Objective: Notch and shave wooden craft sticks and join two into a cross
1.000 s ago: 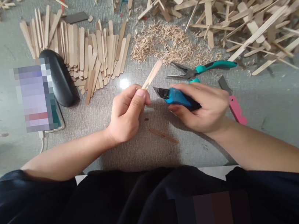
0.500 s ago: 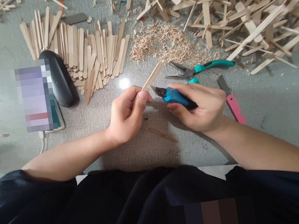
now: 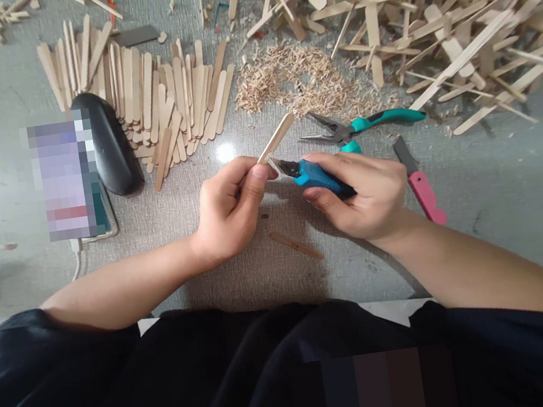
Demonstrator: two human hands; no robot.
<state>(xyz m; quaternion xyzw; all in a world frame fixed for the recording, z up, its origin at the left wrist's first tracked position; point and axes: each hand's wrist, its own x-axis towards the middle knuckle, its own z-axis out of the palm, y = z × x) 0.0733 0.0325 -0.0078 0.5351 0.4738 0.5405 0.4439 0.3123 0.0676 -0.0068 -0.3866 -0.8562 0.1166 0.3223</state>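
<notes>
Between the thumb and fingers of my left hand point(image 3: 232, 209) is a wooden popsicle stick point(image 3: 278, 136), its free end pointing up and to the right. My right hand point(image 3: 365, 190) is wrapped round a blue utility knife point(image 3: 319, 176). The knife's blade lies close beside the stick, just past my left thumb; whether it touches the wood I cannot tell. On the table below my hands lies a darker thin stick point(image 3: 296, 246). Pliers point(image 3: 342, 131) with teal handles rest beyond my right hand.
Many sticks are laid in rows point(image 3: 160, 98) at the left, beside a black case point(image 3: 106, 146) and a phone point(image 3: 66, 178). Wood shavings point(image 3: 305, 81) lie ahead. A loose stick heap point(image 3: 448, 23) fills the far right. A pink-handled blade point(image 3: 424, 189) is near my right wrist.
The knife blade has shifted very slightly along the stick. Both hands keep their grips and nearly the same positions; the view has moved a touch.
</notes>
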